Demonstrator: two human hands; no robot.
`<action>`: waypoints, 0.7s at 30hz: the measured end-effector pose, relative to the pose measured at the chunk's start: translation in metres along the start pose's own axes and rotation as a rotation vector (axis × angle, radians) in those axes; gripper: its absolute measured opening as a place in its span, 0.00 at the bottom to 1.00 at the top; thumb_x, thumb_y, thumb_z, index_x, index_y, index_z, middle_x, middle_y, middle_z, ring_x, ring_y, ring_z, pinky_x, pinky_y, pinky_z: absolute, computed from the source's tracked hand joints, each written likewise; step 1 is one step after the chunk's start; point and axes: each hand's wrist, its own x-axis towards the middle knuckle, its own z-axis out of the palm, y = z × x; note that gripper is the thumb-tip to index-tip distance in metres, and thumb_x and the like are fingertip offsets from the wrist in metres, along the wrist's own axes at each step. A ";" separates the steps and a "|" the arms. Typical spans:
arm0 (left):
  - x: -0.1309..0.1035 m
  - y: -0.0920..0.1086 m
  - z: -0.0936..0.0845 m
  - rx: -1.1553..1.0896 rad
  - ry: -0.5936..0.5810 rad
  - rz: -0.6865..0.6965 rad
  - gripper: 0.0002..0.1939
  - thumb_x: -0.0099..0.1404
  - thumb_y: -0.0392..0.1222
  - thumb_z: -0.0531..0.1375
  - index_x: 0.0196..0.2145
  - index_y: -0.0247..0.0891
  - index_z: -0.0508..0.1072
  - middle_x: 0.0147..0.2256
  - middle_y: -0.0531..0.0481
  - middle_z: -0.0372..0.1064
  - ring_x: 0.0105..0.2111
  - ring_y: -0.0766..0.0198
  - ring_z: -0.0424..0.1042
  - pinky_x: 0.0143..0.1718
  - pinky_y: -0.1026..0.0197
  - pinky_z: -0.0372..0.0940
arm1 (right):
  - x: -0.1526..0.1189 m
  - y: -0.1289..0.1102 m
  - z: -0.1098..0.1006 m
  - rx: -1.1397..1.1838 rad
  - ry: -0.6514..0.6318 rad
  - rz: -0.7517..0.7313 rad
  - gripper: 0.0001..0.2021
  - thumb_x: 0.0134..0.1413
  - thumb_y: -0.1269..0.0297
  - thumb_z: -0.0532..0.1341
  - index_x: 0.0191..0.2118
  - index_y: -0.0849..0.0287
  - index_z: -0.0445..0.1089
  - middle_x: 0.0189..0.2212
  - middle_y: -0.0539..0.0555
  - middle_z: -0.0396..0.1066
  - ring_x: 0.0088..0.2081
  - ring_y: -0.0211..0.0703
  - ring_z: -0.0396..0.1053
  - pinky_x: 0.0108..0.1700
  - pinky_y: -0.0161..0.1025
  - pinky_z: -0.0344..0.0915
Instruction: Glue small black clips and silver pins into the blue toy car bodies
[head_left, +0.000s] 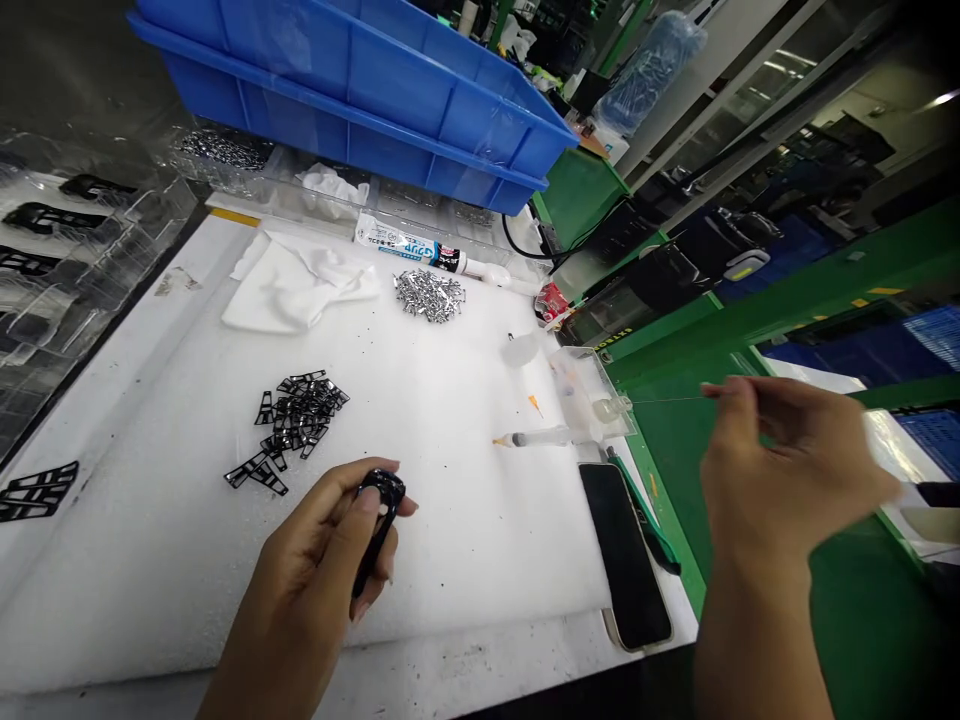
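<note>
Your left hand (315,565) clamps a glossy black part (384,489) between thumb and fingers above the white mat (487,540), likely to steady it. Your right hand (784,460), blurred, pinches a fine strand (667,400) out beyond the mat. Farther off, black frames (304,412) and silver pieces (429,296) lie in separate piles, perhaps kept sorted, before the blue bin (337,85).

White table (465,670) w/ scuffed near edge; dark area (60,60) far left, can't tell if flr. Green beam (847,290) runs approx. diag. on right, green surface (671,440) below. Pale col. (724,60) far right, w/ glassy panes (776,80) beyond. Bright lt. (945,97) far right; bkgd. mostly dim.
</note>
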 end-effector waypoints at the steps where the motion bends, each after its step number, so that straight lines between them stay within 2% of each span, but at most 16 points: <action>1: 0.001 0.000 -0.002 -0.056 0.003 -0.005 0.14 0.69 0.50 0.64 0.49 0.44 0.78 0.37 0.47 0.78 0.27 0.67 0.67 0.22 0.68 0.62 | 0.000 -0.001 -0.001 0.000 -0.072 0.008 0.13 0.60 0.54 0.65 0.43 0.59 0.78 0.37 0.60 0.78 0.39 0.55 0.78 0.48 0.48 0.71; 3: 0.003 -0.001 -0.005 -0.177 -0.004 -0.008 0.17 0.71 0.49 0.62 0.54 0.42 0.77 0.42 0.44 0.79 0.33 0.63 0.72 0.27 0.66 0.69 | -0.004 -0.008 -0.006 0.013 -0.152 0.031 0.11 0.58 0.56 0.67 0.42 0.56 0.80 0.36 0.59 0.79 0.41 0.60 0.78 0.53 0.55 0.69; 5: 0.006 -0.001 -0.008 -0.304 -0.045 -0.048 0.18 0.71 0.46 0.62 0.56 0.39 0.76 0.47 0.40 0.80 0.41 0.58 0.77 0.33 0.63 0.74 | -0.017 -0.022 -0.014 0.088 -0.151 0.082 0.15 0.61 0.55 0.65 0.49 0.53 0.79 0.44 0.61 0.78 0.48 0.63 0.76 0.59 0.60 0.65; 7: 0.008 -0.001 -0.009 -0.429 -0.116 -0.125 0.17 0.73 0.42 0.61 0.56 0.37 0.75 0.51 0.37 0.79 0.49 0.54 0.78 0.40 0.60 0.77 | -0.036 -0.040 -0.021 0.253 -0.226 0.148 0.18 0.60 0.52 0.65 0.53 0.51 0.77 0.49 0.60 0.77 0.51 0.60 0.76 0.59 0.58 0.68; 10: 0.010 0.000 -0.009 -0.570 -0.205 -0.217 0.15 0.74 0.36 0.60 0.57 0.36 0.74 0.54 0.35 0.78 0.56 0.51 0.76 0.50 0.54 0.77 | -0.064 -0.063 -0.020 0.546 -0.595 0.243 0.25 0.47 0.50 0.74 0.51 0.51 0.78 0.47 0.58 0.79 0.47 0.57 0.78 0.52 0.51 0.77; 12: 0.011 0.000 -0.010 -0.632 -0.244 -0.232 0.16 0.73 0.34 0.60 0.57 0.37 0.74 0.56 0.35 0.77 0.58 0.50 0.75 0.54 0.51 0.75 | -0.077 -0.073 -0.010 0.684 -0.749 0.308 0.25 0.47 0.50 0.75 0.51 0.53 0.78 0.48 0.59 0.78 0.50 0.58 0.77 0.54 0.53 0.76; 14: 0.011 0.002 -0.011 -0.671 -0.277 -0.242 0.17 0.73 0.33 0.60 0.58 0.38 0.73 0.57 0.37 0.76 0.59 0.47 0.74 0.55 0.48 0.75 | -0.082 -0.079 0.001 0.799 -0.764 0.385 0.18 0.53 0.50 0.72 0.47 0.52 0.79 0.49 0.58 0.77 0.54 0.58 0.75 0.56 0.57 0.74; 17: 0.010 0.004 -0.013 -0.679 -0.320 -0.261 0.16 0.73 0.32 0.59 0.57 0.40 0.74 0.58 0.40 0.75 0.57 0.42 0.75 0.51 0.44 0.78 | -0.077 -0.090 0.002 0.964 -0.638 0.476 0.10 0.61 0.52 0.67 0.40 0.52 0.77 0.45 0.54 0.76 0.53 0.56 0.75 0.52 0.57 0.77; 19: 0.009 0.005 -0.013 -0.671 -0.338 -0.262 0.15 0.74 0.32 0.59 0.56 0.41 0.74 0.58 0.42 0.74 0.54 0.40 0.78 0.46 0.43 0.80 | -0.066 -0.104 -0.006 1.075 -0.539 0.548 0.07 0.62 0.58 0.67 0.39 0.54 0.76 0.39 0.52 0.73 0.44 0.46 0.77 0.49 0.48 0.78; 21: 0.009 0.006 -0.013 -0.658 -0.351 -0.256 0.15 0.74 0.32 0.58 0.56 0.41 0.73 0.58 0.42 0.75 0.51 0.40 0.79 0.44 0.44 0.81 | -0.056 -0.123 -0.016 1.222 -0.538 0.645 0.06 0.61 0.62 0.67 0.40 0.57 0.76 0.31 0.49 0.65 0.31 0.35 0.70 0.39 0.37 0.77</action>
